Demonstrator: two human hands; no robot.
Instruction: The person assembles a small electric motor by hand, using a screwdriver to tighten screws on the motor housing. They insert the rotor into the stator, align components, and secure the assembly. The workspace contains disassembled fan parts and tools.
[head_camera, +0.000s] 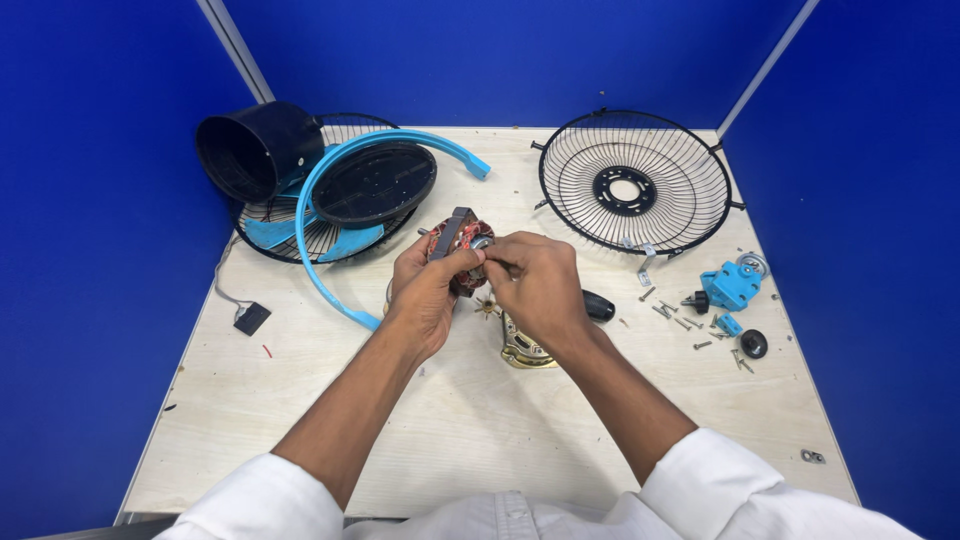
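Note:
My left hand (425, 290) grips a fan motor stator (458, 238) with copper windings, held above the middle of the wooden table (300, 400). Fingers of my right hand (540, 285) pinch the stator's right side at its metal centre. Under my right wrist lies a gold-coloured metal motor cover (525, 350). A black screwdriver handle (600, 306) pokes out just right of my right hand. Both white sleeves show at the bottom.
A black wire fan guard (635, 180) lies at back right. At back left sit a second guard, blue blades, a blue ring (320, 250), a dark round cover (375, 185) and a black cone housing (250, 150). Blue plastic parts (732, 285), a black knob (754, 343) and several screws (690, 325) lie right.

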